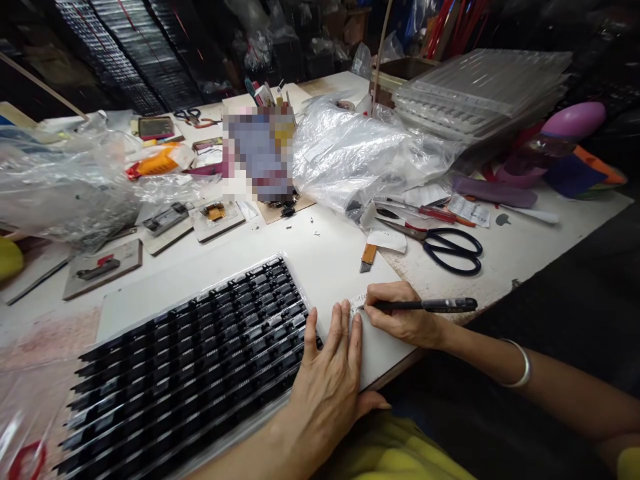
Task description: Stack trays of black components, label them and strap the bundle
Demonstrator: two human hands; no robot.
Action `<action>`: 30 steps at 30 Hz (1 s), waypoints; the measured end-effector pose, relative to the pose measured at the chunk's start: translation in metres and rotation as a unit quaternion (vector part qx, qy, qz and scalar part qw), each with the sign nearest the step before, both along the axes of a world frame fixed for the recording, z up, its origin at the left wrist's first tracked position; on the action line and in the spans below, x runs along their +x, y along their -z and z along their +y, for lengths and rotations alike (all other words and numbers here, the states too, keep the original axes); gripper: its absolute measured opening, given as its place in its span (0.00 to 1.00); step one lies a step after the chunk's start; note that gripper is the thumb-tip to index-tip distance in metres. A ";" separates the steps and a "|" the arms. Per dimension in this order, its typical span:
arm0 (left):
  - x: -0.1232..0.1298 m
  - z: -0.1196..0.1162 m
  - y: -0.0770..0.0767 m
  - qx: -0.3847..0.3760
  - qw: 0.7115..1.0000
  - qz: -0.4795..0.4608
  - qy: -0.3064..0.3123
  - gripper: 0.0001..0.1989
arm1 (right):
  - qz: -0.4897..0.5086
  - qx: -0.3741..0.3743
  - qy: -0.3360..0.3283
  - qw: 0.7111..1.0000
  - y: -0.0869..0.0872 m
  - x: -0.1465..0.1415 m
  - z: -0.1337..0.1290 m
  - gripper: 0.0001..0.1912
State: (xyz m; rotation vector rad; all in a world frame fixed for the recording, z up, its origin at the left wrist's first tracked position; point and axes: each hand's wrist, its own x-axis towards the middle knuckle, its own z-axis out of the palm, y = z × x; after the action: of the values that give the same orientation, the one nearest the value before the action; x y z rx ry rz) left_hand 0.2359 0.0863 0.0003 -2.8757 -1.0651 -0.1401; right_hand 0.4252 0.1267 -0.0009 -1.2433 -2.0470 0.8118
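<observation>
My right hand [403, 313] is closed around a black pen [445, 305], its tip down at a small white slip of paper [358, 303] with handwriting on it. Fingers outstretched, my left hand [333, 363] lies flat by the table's front edge, fingertips at the slip's lower side. That hand also overlaps the right end of a tray of black plastic parts [200, 347], set in close rows. Part of the slip is hidden by my fingers.
Black-handled scissors [453, 250] and an orange box cutter [369, 257] lie beyond my right hand. Clear plastic bags [365, 153] and a stack of clear trays [480, 93] stand further back. Small wooden blocks with parts [103, 267] sit at left.
</observation>
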 end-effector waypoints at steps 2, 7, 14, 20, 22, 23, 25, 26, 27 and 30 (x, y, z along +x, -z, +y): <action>-0.001 0.000 0.000 -0.004 1.000 0.002 0.000 0.50 | -0.001 0.009 0.012 1.000 0.000 0.000 0.000 0.10; -0.002 -0.002 0.000 -0.004 1.000 0.005 0.001 0.49 | -0.011 0.010 0.010 1.000 -0.002 -0.001 -0.001 0.10; -0.002 -0.002 0.002 -0.007 1.000 0.007 0.000 0.49 | -0.014 0.010 0.011 1.000 -0.002 -0.001 -0.002 0.10; -0.002 -0.002 0.002 -0.009 1.000 0.012 0.000 0.49 | -0.019 0.009 0.006 1.000 -0.003 0.000 -0.001 0.10; -0.002 -0.002 0.002 -0.012 1.000 0.013 -0.002 0.49 | -0.017 0.011 0.013 1.000 -0.003 -0.001 -0.001 0.10; -0.002 -0.003 0.002 -0.013 1.000 0.013 -0.003 0.49 | -0.016 0.012 0.014 1.000 -0.003 -0.001 -0.001 0.10; -0.002 -0.003 0.002 -0.013 1.000 0.014 -0.004 0.49 | -0.015 0.015 0.017 1.000 -0.003 -0.001 -0.001 0.10; -0.003 -0.003 0.002 -0.013 1.000 0.014 -0.004 0.49 | -0.017 0.015 0.017 1.000 -0.003 -0.001 -0.001 0.10; -0.003 -0.003 0.002 -0.011 1.000 0.014 -0.002 0.49 | -0.018 0.015 0.013 1.000 -0.003 -0.001 -0.001 0.10; -0.002 -0.002 0.002 -0.008 1.000 0.013 0.002 0.49 | -0.019 0.010 -0.003 1.000 -0.004 0.000 -0.001 0.10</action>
State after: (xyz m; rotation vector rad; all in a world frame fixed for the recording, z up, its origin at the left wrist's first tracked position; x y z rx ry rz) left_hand 0.2337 0.0842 -0.0013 -2.8853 -1.0624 -0.0929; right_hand 0.4247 0.1257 0.0031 -1.2519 -2.0837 0.7745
